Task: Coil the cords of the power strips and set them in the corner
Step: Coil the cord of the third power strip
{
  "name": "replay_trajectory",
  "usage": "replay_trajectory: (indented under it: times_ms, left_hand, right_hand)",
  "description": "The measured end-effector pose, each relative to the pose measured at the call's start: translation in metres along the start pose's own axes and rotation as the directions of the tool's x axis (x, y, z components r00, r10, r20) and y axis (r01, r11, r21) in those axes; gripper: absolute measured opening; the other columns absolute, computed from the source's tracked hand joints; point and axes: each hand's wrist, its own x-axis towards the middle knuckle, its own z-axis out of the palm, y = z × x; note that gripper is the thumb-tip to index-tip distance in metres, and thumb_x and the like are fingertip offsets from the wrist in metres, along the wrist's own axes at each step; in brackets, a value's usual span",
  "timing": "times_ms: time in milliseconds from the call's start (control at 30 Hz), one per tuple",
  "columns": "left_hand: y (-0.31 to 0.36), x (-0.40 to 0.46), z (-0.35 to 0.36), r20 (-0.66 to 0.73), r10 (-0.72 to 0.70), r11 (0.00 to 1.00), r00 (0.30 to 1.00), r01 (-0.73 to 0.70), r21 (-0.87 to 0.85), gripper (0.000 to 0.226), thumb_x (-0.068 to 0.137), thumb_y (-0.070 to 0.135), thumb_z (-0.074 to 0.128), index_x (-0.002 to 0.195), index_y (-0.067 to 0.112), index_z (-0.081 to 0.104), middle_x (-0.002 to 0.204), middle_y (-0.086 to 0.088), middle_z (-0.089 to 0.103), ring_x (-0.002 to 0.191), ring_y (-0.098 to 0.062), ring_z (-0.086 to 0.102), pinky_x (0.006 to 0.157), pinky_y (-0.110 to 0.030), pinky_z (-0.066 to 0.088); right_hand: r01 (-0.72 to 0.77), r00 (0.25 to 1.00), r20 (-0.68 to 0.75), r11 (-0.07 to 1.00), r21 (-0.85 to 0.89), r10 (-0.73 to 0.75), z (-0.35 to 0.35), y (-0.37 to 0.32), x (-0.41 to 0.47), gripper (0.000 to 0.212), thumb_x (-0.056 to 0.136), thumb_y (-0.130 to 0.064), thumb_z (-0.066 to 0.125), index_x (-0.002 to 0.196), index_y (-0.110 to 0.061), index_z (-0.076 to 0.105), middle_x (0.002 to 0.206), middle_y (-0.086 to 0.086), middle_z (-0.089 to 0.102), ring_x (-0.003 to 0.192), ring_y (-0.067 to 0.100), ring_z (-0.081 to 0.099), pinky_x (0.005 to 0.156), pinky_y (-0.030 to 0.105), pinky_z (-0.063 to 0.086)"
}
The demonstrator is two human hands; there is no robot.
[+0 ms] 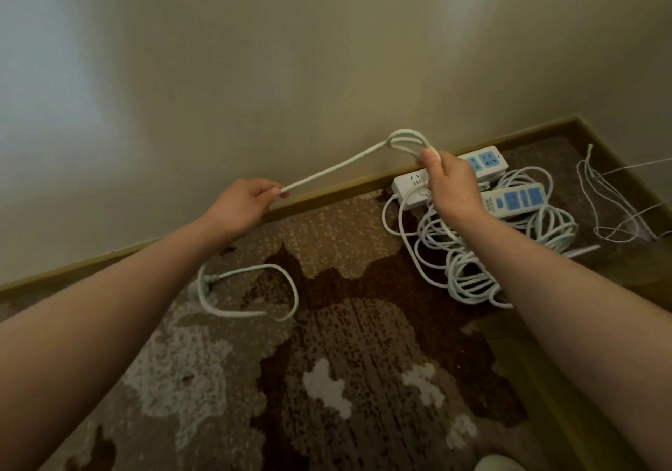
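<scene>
We note the right hand (451,183) pinching small loops of cord (338,166) and the left hand (243,203) gripping its taut run, above the far-right power strips (483,165); uneven tension may spill the loops.

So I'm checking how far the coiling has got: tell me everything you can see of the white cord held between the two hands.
The white cord is round, smooth and plastic-looking. The right hand pinches several small loops of it, which stand up in front of the wall. From the loops one strand runs taut, down and left, to the left hand, which grips it. On the carpet below lies a loose curve of white cord ending in a plug; whether it is the same cord cannot be told.
</scene>
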Motion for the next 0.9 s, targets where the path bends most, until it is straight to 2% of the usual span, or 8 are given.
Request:
replay_trajectory:
  times_ms: [100, 233, 367, 500, 633, 700, 767, 900]
  left_hand:
    - [0.021, -0.009, 0.028, 0.054, 0.101, 0.994, 0.993, -0.102, 0.035, 0.027, 0.099, 0.023, 0.045, 0.108, 0.014, 0.069, 0.083, 0.004, 0.063, 0.074, -0.01, 0.053, 0.059, -0.023, 0.032]
    - [0.057, -0.019, 0.076, 0.147, 0.142, 0.989, 0.979, -0.145, 0.016, 0.024, 0.099, 0.028, 0.043, 0.106, 0.019, 0.064, 0.074, 0.008, 0.058, 0.067, -0.011, 0.054, 0.056, -0.027, 0.036]
    - [0.099, -0.019, 0.108, 0.111, 0.182, 0.983, 0.977, -0.177, -0.049, 0.021, 0.098, 0.03, 0.044, 0.098, 0.02, 0.062, 0.075, 0.005, 0.059, 0.072, -0.017, 0.057, 0.064, -0.033, 0.043]
    - [0.117, -0.007, 0.122, -0.01, -0.031, 0.965, 0.999, 0.027, -0.261, 0.024, 0.098, 0.024, 0.04, 0.094, 0.017, 0.063, 0.075, 0.003, 0.058, 0.067, -0.016, 0.053, 0.06, -0.031, 0.039]
    - [0.103, 0.003, 0.116, 0.039, -0.263, 0.861, 0.964, 0.253, -0.441, 0.023, 0.098, 0.019, 0.037, 0.103, 0.011, 0.059, 0.078, -0.001, 0.055, 0.064, -0.014, 0.048, 0.056, -0.028, 0.037]
    - [0.097, 0.004, 0.114, 0.053, -0.234, 0.842, 0.971, 0.229, -0.488, 0.021, 0.099, 0.017, 0.037, 0.097, 0.012, 0.057, 0.074, -0.001, 0.054, 0.064, -0.015, 0.048, 0.06, -0.029, 0.04]
    - [0.096, 0.002, 0.115, 0.056, -0.145, 0.875, 0.988, 0.155, -0.459, 0.018, 0.098, 0.016, 0.037, 0.094, 0.014, 0.054, 0.071, 0.0, 0.054, 0.065, -0.016, 0.048, 0.066, -0.032, 0.042]
    - [0.098, -0.003, 0.124, 0.087, -0.005, 0.917, 0.996, 0.04, -0.398, 0.013, 0.098, 0.012, 0.037, 0.095, 0.012, 0.05, 0.07, 0.002, 0.056, 0.065, -0.014, 0.051, 0.068, -0.033, 0.042]
  right_hand:
    - [-0.07, 0.997, -0.01, 0.998, 0.005, 0.07, 0.002, -0.007, 0.003, 0.047, 0.103, -0.048, 0.035, 0.105, -0.016, 0.069, 0.081, 0.007, 0.064, 0.083, 0.029, 0.063, 0.076, 0.045, 0.051]
    - [-0.104, 0.994, 0.037, 0.994, 0.014, 0.104, 0.006, -0.014, 0.003, 0.045, 0.105, -0.046, 0.035, 0.096, -0.016, 0.066, 0.084, 0.009, 0.065, 0.084, 0.029, 0.062, 0.075, 0.039, 0.047]
    - [-0.125, 0.987, 0.11, 0.991, 0.041, 0.12, 0.011, -0.016, -0.004, 0.048, 0.104, -0.047, 0.035, 0.096, -0.011, 0.066, 0.078, 0.007, 0.062, 0.076, 0.026, 0.061, 0.069, 0.037, 0.047]
    - [-0.176, 0.982, 0.091, 0.977, 0.123, 0.165, 0.006, -0.011, -0.002, 0.044, 0.105, -0.044, 0.034, 0.1, -0.012, 0.063, 0.069, 0.001, 0.058, 0.063, 0.017, 0.055, 0.06, 0.032, 0.042]
    - [-0.205, 0.979, 0.049, 0.968, 0.144, 0.2, 0.004, -0.009, 0.0, 0.042, 0.106, -0.044, 0.031, 0.101, -0.013, 0.059, 0.072, -0.001, 0.057, 0.066, 0.016, 0.055, 0.06, 0.031, 0.039]
    - [-0.233, 0.97, 0.101, 0.965, 0.123, 0.221, 0.006, -0.011, 0.0, 0.05, 0.106, -0.044, 0.029, 0.104, -0.005, 0.061, 0.075, 0.004, 0.059, 0.068, 0.019, 0.056, 0.063, 0.033, 0.039]
    - [-0.264, 0.96, 0.135, 0.955, 0.131, 0.247, 0.007, -0.015, 0.0, 0.053, 0.106, -0.043, 0.03, 0.103, -0.002, 0.063, 0.073, 0.006, 0.058, 0.064, 0.019, 0.054, 0.062, 0.034, 0.04]
    - [-0.296, 0.947, 0.191, 0.935, 0.198, 0.26, 0.007, -0.021, 0.001, 0.047, 0.107, -0.041, 0.03, 0.099, -0.008, 0.063, 0.066, -0.001, 0.056, 0.048, 0.011, 0.046, 0.051, 0.028, 0.035]
